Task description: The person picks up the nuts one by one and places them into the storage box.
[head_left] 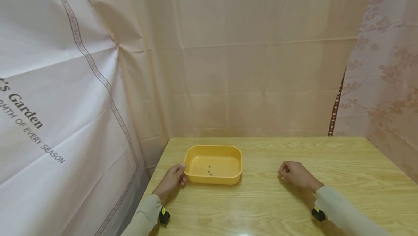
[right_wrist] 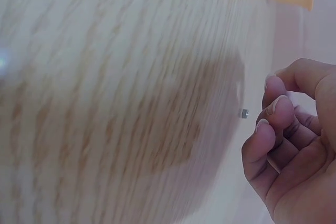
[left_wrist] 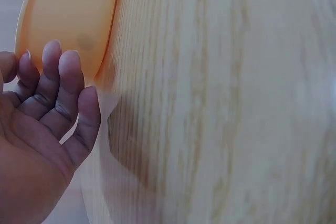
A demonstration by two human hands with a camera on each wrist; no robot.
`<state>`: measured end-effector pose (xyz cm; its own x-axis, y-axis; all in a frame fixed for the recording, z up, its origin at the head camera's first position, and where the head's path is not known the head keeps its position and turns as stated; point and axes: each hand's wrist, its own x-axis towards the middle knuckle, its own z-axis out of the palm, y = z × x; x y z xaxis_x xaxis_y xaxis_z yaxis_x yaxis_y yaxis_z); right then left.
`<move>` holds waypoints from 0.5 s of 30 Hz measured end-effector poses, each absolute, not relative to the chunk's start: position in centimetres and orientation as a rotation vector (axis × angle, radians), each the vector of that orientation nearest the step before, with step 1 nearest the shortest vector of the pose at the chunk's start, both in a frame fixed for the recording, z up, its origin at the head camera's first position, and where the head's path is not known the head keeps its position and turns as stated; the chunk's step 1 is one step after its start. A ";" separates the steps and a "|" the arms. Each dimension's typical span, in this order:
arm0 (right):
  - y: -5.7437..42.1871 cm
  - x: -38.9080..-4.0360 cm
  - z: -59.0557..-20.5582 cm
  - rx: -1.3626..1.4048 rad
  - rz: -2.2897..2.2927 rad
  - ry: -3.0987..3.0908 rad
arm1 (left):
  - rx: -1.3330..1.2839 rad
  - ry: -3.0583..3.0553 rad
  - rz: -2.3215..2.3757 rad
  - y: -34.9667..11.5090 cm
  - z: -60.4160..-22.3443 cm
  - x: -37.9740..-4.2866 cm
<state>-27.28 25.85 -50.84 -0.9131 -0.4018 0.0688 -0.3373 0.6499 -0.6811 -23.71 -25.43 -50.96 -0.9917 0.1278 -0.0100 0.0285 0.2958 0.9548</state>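
A yellow plastic basin point(head_left: 236, 176) sits on the table at the left of centre. Inside it lie 3 small dark pieces point(head_left: 209, 172), too small to make out clearly in the head view. My left hand point(head_left: 173, 179) pinches the basin's left rim between thumb and index finger, its other fingers loosely bent below. Over the table to the right, my right hand point(head_left: 295, 173) has curled fingers, with nothing visible in them. Close beyond its fingertips in the right wrist view, a small metal nut point(right_wrist: 244, 113) shows against the tabletop, apart from the fingers.
The wood-grain table point(head_left: 261, 207) runs back to a beige curtain point(head_left: 248, 65). A white printed cloth point(head_left: 65, 120) hangs at the left, and a floral one point(head_left: 385, 83) at the right. Each wrist wears a dark camera.
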 end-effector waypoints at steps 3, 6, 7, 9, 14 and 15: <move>25.6 -27.5 -50.8 -0.638 -1.119 2.772 | 0.146 2.459 1.810 -25.4 -51.0 -23.8; 25.3 -27.6 -50.7 -0.653 -1.132 2.769 | 0.145 2.446 1.818 -25.5 -51.1 -23.9; 25.1 -27.6 -50.7 -0.665 -1.128 2.771 | 0.144 2.440 1.820 -25.5 -51.1 -23.9; 24.9 -27.6 -50.5 -0.666 -1.123 2.776 | 0.158 2.439 1.816 -25.6 -51.1 -23.9; 24.2 -27.5 -50.1 -0.716 -1.128 2.779 | 0.186 2.448 1.799 -25.8 -51.2 -23.9; 24.0 -27.5 -50.1 -0.732 -1.135 2.776 | 0.183 2.447 1.798 -25.8 -51.2 -23.8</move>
<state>-27.54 24.04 -50.07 -0.8861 -0.4462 0.1252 -0.4060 0.6172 -0.6740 -23.83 -25.79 -51.20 -0.9878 0.1554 -0.0089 0.0379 0.2956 0.9546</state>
